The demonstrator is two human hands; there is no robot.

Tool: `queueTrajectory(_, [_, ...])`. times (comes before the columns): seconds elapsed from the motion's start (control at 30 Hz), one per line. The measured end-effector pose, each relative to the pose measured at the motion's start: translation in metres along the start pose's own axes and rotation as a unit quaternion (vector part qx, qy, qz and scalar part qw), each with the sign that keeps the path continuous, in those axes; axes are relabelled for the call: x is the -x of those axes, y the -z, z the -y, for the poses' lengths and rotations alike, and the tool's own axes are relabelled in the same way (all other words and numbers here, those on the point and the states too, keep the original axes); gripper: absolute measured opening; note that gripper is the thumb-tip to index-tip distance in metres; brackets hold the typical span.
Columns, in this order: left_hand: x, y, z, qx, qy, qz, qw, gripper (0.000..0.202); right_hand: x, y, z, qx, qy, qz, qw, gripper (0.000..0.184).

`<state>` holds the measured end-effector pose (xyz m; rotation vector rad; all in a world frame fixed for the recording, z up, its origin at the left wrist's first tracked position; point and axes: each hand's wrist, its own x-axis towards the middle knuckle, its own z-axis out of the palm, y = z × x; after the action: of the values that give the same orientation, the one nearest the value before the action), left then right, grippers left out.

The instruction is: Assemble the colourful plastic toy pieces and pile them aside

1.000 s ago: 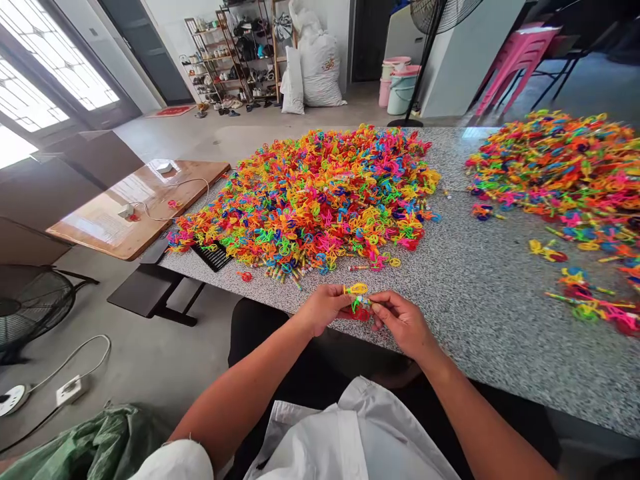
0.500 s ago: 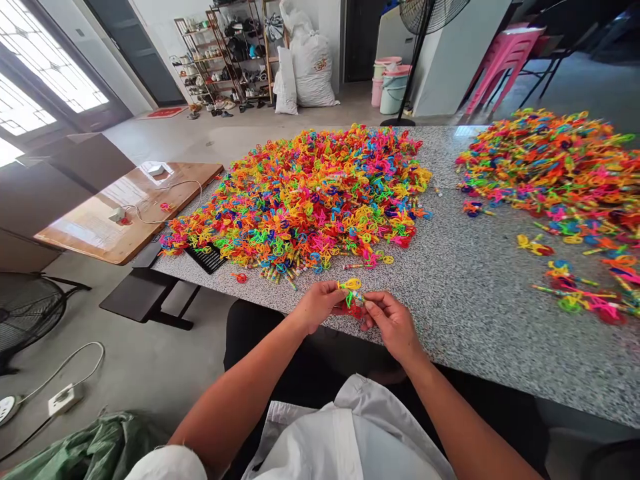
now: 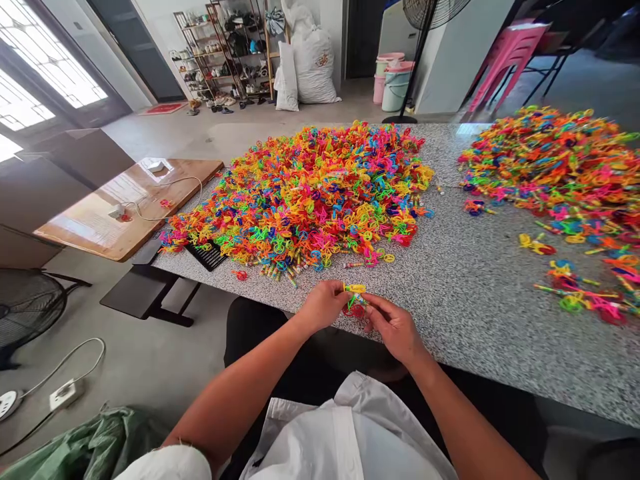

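At the near edge of the speckled stone table, my left hand (image 3: 327, 303) is closed, thumb and fingers pinching small plastic pieces. A yellow piece (image 3: 356, 289) with a loop-like head sticks out above the fingertips. Green and red pieces (image 3: 355, 310) hang just below it. My right hand (image 3: 395, 327) is closed too, its thumb and fingers gripping the end of a short patterned stick (image 3: 359, 299) that meets the pieces between both hands. Exactly how they are joined is too small to make out. Beyond the hands spreads a large heap of bright plastic pieces (image 3: 320, 193).
A second heap of colourful pieces on sticks (image 3: 555, 160) lies to the right, with several strays before it. A black slotted tray (image 3: 207, 257) pokes out from under the left heap. A wooden table (image 3: 110, 227) and a floor fan (image 3: 30, 313) stand left.
The yellow piece has turned and now lies flatter above the fingers. Both hands stay close together in nearly the same spot, still holding the pieces.
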<state>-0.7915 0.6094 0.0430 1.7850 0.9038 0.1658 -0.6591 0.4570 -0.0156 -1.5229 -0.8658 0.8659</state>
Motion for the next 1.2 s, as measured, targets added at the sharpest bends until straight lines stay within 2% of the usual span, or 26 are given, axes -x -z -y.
queueTrajectory(0.07, [0.001,0.001,-0.005,-0.04,-0.005,-0.002,0.999,0.029,0.001,-0.001,-0.001,0.004,0.0,-0.018,1.0,0.034])
queueTrajectory(0.23, [0.002,-0.003,-0.009,-0.066,-0.006,-0.002,0.998,0.03,0.001,-0.002,-0.006,0.003,0.009,-0.034,0.999,0.03])
queueTrajectory(0.37, [0.002,-0.013,-0.004,-0.07,-0.008,-0.038,0.997,0.034,0.0,-0.004,-0.003,0.03,0.067,-0.025,0.997,0.026])
queueTrajectory(0.43, [-0.001,-0.017,-0.002,-0.047,-0.014,-0.048,0.998,0.035,0.003,-0.007,0.003,0.038,0.094,-0.01,0.995,0.023])
queueTrajectory(0.5, [-0.006,-0.017,0.0,0.003,-0.026,-0.036,0.999,0.033,0.009,-0.008,0.011,0.023,0.089,-0.001,0.996,0.022])
queueTrajectory(0.57, [-0.009,-0.013,0.001,0.07,-0.027,-0.006,0.997,0.032,0.014,-0.007,0.019,-0.019,0.07,-0.022,0.997,0.023])
queueTrajectory(0.67, [-0.008,-0.008,-0.001,0.158,0.01,0.031,0.987,0.032,0.016,-0.001,0.027,-0.099,0.05,-0.053,0.992,0.028])
queueTrajectory(0.77, [-0.002,-0.01,-0.006,0.224,0.039,0.085,0.97,0.03,0.012,-0.001,0.026,-0.141,0.025,-0.08,0.986,0.026])
queueTrajectory(0.83, [0.002,-0.014,-0.008,0.248,0.035,0.107,0.962,0.033,0.009,-0.005,0.023,-0.147,0.01,-0.107,0.983,0.027])
queueTrajectory(1.0, [0.001,-0.02,-0.008,0.273,0.005,0.092,0.958,0.038,0.007,-0.014,0.012,-0.139,-0.003,-0.127,0.982,0.032])
queueTrajectory(1.2, [-0.002,-0.019,-0.006,0.276,0.035,0.086,0.957,0.034,0.006,-0.019,0.006,-0.171,-0.008,-0.138,0.976,0.033])
